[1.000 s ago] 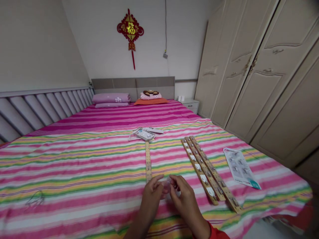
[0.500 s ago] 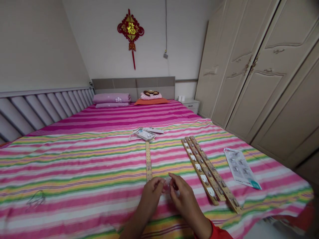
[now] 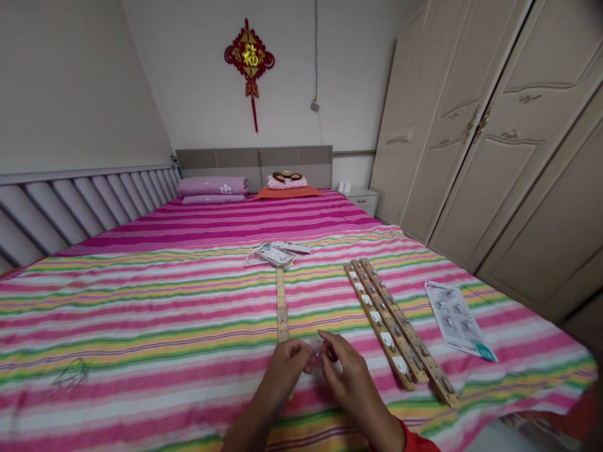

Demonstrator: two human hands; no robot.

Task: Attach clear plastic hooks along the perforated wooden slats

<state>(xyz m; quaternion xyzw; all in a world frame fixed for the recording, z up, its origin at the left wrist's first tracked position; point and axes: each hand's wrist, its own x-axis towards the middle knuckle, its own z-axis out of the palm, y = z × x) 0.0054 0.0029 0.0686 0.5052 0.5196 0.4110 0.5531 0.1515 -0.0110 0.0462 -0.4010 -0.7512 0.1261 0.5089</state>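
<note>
My left hand (image 3: 286,369) and my right hand (image 3: 347,371) meet over the striped bedspread (image 3: 141,314) near its front edge. Both are closed in a pinch on a small clear plastic piece (image 3: 316,353) held between them. Just beyond my fingers lies a narrow perforated wooden strip (image 3: 281,303), pointing away from me. To the right lie three more wooden strips (image 3: 389,323) side by side, with several small clear hooks fixed along them.
A printed hook card (image 3: 455,319) lies at the right edge of the bed. Opened packaging (image 3: 276,253) sits at the far end of the single strip. Pillows (image 3: 214,186) lie at the headboard. Wardrobe doors (image 3: 494,138) stand on the right, a padded wall panel (image 3: 70,201) on the left.
My hands have stayed in place, the fingers working slightly on the clear piece. The view has shifted a little.
</note>
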